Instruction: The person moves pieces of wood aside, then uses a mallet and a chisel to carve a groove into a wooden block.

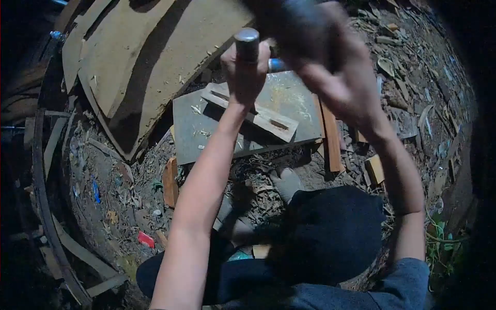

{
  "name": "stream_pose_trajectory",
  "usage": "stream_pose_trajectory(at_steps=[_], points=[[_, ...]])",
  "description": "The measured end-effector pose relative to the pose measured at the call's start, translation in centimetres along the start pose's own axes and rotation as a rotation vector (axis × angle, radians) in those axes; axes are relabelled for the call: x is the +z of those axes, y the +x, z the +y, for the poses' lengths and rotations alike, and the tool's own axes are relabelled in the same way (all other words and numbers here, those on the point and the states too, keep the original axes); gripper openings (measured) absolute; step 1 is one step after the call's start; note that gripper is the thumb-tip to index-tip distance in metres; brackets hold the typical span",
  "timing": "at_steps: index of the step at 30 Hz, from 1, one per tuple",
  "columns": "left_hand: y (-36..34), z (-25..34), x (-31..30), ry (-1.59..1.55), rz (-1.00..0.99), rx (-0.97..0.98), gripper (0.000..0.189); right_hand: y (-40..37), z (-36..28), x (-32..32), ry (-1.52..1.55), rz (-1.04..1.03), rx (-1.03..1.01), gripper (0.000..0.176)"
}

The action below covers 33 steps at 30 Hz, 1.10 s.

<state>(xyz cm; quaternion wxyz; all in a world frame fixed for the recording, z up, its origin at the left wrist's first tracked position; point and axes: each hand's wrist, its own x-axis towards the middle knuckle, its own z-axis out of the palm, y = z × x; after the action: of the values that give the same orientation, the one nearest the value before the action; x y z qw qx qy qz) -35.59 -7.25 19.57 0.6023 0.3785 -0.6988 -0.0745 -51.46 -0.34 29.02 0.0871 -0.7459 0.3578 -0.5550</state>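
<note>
My left hand (247, 77) is wrapped round an upright tool with a round metal top (247, 36), above a piece of wood. That wood (274, 123) has long slots cut in it and lies slantwise on a grey board (191, 129) with pale chips. Raised at the upper right, my right hand (341, 72) is blurred and closed round a dark, blurred tool (302, 26). The lower end of the left hand's tool is hidden behind my hand and wrist.
Large brown sheets (191, 41) lie at the upper left. A reddish wood strip (330, 139) is right of the board, and a short block (170, 182) is at its lower left. Wood scraps and chips litter the ground. My shoe (287, 183) is below the board.
</note>
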Motion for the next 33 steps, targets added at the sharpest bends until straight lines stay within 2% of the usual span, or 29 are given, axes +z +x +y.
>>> stream_pose_trajectory(at_steps=[1, 2, 4, 5, 6, 8, 9, 10, 11, 12, 14, 15, 16, 17, 18, 19, 20, 21, 22, 24, 26, 29, 30, 32, 33], points=[[-0.3, -1.1, 1.1, -0.224, 0.074, -0.024, 0.012, 0.2, 0.5, -1.2, -0.412, -0.397, 0.114, 0.050], [-0.5, -0.4, 0.4, -0.021, 0.015, 0.061, 0.010, 1.3, 0.3, -1.3, -0.467, -0.528, 0.162, 0.048], [-0.4, -1.0, 0.7, 0.213, -0.102, -0.066, 0.011, 2.5, 0.3, -1.7, -0.290, -0.453, 0.083, 0.051], [-0.5, -0.6, 0.9, 0.089, -0.089, -0.124, 0.012, 2.4, 0.6, -1.0, -0.077, -0.277, 0.039, 0.054], [-0.1, 0.2, 1.0, -0.033, -0.079, -0.178, 0.013, 4.0, 1.4, -0.9, 0.229, -0.263, -0.175, 0.057], [-0.2, 1.3, 1.2, -0.046, -0.060, -0.178, 0.014, 3.2, -0.4, -1.9, -0.120, -0.325, 0.153, 0.054], [0.0, 1.2, 1.5, 0.153, -0.085, -0.072, 0.014, 3.8, -0.9, -2.4, -0.114, -0.315, 0.150, 0.054], [0.1, 1.0, 1.7, 0.349, -0.109, 0.036, 0.013, 4.4, -1.2, -3.1, -0.314, -0.479, 0.264, 0.055], [0.1, 1.3, 1.7, 0.207, -0.096, 0.003, 0.013, 4.8, -1.0, -3.7, -0.518, -0.653, 0.370, 0.056], [0.0, 1.3, 1.6, 0.208, -0.095, -0.014, 0.013, 4.4, -0.4, -4.3, -0.295, -0.503, 0.345, 0.065], [-0.2, 1.3, 1.8, 0.057, -0.109, -0.156, 0.015, 2.1, 2.8, -3.6, 0.091, -0.204, 0.068, 0.060], [-0.1, 1.3, 2.2, 0.197, -0.175, -0.151, 0.013, 1.1, 3.3, -3.3, -0.019, -0.352, 0.167, 0.061], [-0.1, 1.4, 2.3, 0.195, -0.189, -0.145, 0.013, 0.4, 3.4, -3.2, -0.126, -0.489, 0.267, 0.062], [0.0, 1.4, 2.6, 0.152, -0.145, -0.052, 0.011, 0.8, 3.2, -3.9, -0.121, -0.618, 0.458, 0.064], [0.4, 1.2, 2.8, 0.110, -0.079, 0.038, 0.010, 0.4, 3.6, -3.9, -0.128, -0.611, 0.452, 0.064], [0.0, 1.0, 2.9, -0.107, -0.042, -0.176, 0.013, -1.2, 4.0, -3.3, -0.044, -0.400, 0.416, 0.062], [-0.1, 0.3, 2.6, -0.102, -0.042, -0.190, 0.013, -2.8, 4.2, -2.8, 0.042, -0.194, 0.387, 0.061], [0.2, -0.8, 1.9, -0.135, -0.068, -0.213, 0.016, -3.9, 4.3, -2.7, 0.141, -0.168, 0.482, 0.062], [0.3, -1.8, 1.2, -0.172, -0.095, -0.232, 0.019, -5.2, 4.2, -2.7, 0.220, -0.198, 0.698, 0.063], [0.8, -0.7, -0.7, -0.227, -0.052, -0.432, 0.025, -9.5, 5.8, -2.1, -0.001, -0.307, 0.608, 0.066], [1.4, -1.5, -2.2, -0.440, -0.143, -0.681, 0.032, -13.6, 6.0, -0.7, -0.203, -0.420, 0.496, 0.068], [2.2, -1.3, -4.1, -0.610, -0.309, -0.700, 0.033, -14.8, 4.1, 0.3, -0.302, -0.782, 0.694, 0.066], [2.5, -1.6, -4.4, -0.602, -0.305, -0.710, 0.033, -15.5, 4.1, 0.9, -0.292, -0.791, 0.696, 0.066], [2.9, -2.4, -5.0, -0.748, -0.566, -0.645, 0.032, -17.1, 4.3, 1.7, -0.294, -0.798, 0.738, 0.066], [3.2, -2.8, -5.4, -0.804, -0.633, -0.672, 0.030, -17.8, 4.4, 1.9, -0.296, -0.777, 0.707, 0.067]])
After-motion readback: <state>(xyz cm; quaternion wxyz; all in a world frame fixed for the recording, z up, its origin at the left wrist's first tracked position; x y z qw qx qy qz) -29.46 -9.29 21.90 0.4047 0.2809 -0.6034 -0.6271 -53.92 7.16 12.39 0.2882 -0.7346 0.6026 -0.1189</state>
